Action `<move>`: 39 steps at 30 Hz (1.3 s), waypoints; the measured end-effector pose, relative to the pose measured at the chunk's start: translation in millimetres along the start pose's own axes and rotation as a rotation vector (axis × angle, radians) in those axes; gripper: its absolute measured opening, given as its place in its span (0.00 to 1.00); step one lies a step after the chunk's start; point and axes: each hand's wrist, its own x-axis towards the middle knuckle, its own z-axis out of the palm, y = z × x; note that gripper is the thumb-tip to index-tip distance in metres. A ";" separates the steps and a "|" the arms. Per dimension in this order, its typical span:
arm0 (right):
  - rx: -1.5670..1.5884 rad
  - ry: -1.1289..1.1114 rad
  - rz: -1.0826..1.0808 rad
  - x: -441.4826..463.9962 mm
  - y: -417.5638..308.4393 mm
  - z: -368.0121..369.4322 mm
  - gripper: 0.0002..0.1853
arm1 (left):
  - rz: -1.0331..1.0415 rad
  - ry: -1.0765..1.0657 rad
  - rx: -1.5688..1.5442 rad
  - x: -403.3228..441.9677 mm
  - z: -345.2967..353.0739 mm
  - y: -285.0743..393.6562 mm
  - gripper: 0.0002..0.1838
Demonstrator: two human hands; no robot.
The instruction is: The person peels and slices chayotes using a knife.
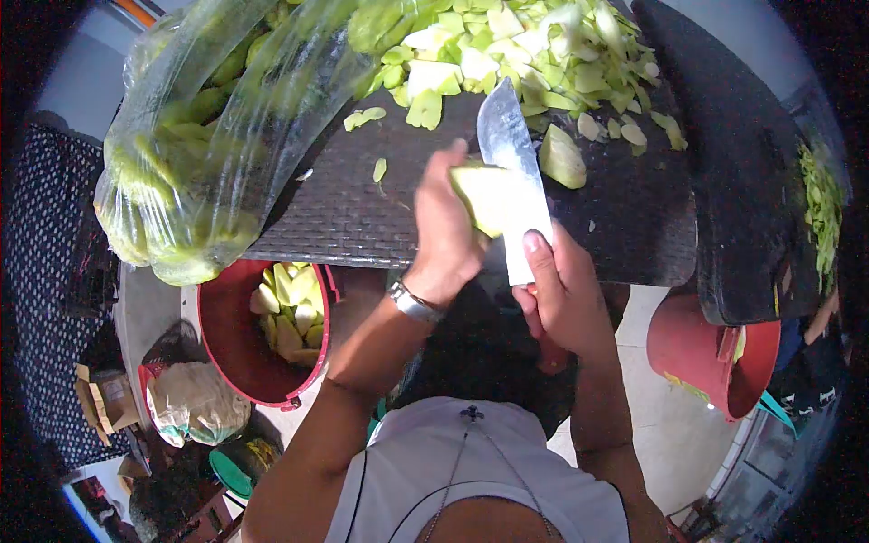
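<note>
My left hand [445, 217] is wrapped round the left side of a pale green vegetable piece [480, 195] above the dark woven table [362, 217]. In my right hand [563, 285] is a knife [509, 136] with a broad blade, held near its base and pointing away from me. The blade lies over the right side of the piece; whether it touches cannot be told. A larger cut piece [562, 157] rests just right of the blade. Beyond the knife spreads a heap of cut green pieces [543, 54].
A clear plastic bag [190, 172] of whole green vegetables covers the table's left side. Below it stands a red bucket [226, 335] with cut pieces inside. Another red bucket [683, 348] is at the right, below a second dark table [756, 226] bearing green scraps [819, 213].
</note>
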 end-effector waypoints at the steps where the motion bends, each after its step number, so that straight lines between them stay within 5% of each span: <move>1: 0.042 -0.014 -0.019 3.5 2.4 0.8 0.18 | -0.026 -0.044 -0.056 -3.8 4.4 -6.8 0.25; 9: 0.301 -0.040 0.190 6.0 -3.7 2.5 0.19 | -0.277 -0.357 -0.179 6.6 1.3 -2.8 0.34; 22: 0.380 -0.016 0.177 4.9 -1.9 5.7 0.19 | -0.202 -0.281 -0.145 -6.7 1.6 -22.7 0.41; 29: 0.142 0.141 0.173 -1.0 -11.6 5.5 0.19 | -0.166 -0.112 -0.252 13.0 -9.1 -20.1 0.32; 31: 0.082 0.218 0.274 -8.4 -24.1 2.4 0.20 | -0.105 -0.202 -0.351 12.8 -12.7 -8.0 0.36; 36: -0.132 0.089 -0.108 -7.6 -28.4 -4.0 0.27 | -0.202 -0.444 -0.581 13.3 -14.5 0.6 0.32; 39: -0.133 -0.024 0.140 -10.9 -29.9 -2.4 0.32 | -0.210 -0.560 -0.586 24.1 -23.9 -5.6 0.26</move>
